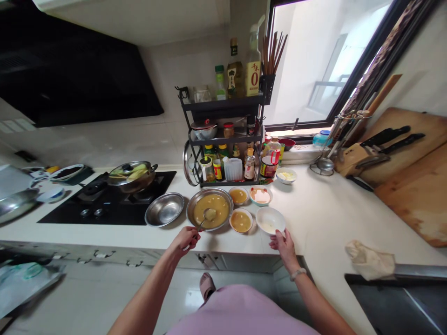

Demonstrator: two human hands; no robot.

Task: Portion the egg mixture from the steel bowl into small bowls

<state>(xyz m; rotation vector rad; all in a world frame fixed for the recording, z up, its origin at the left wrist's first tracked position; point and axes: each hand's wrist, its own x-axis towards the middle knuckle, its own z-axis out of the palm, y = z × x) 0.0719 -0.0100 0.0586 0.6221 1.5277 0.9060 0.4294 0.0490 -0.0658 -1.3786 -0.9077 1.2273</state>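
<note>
My left hand (187, 239) is closed around the handle of a metal spoon (209, 214). The spoon's bowl dips into yellowish-brown soup with pale bits, in a wide steel basin (189, 219) on the counter. My right hand (283, 244) pinches the near rim of a white bowl (267, 215), which has only small specks inside. Between basin and white bowl stand two small bowls of the same soup, one nearer (240, 220) and one farther back (239, 195). A bowl with a pinkish-white content (260, 196) sits behind the white bowl.
An empty steel basin (165, 209) stands left of the soup, beside the black stove (115, 209) with a lidded pan (132, 177). Behind is a black rack (223, 140) of bottles and jars. At right are a knife block (354, 158), a cloth (370, 259) and a sink (398, 302).
</note>
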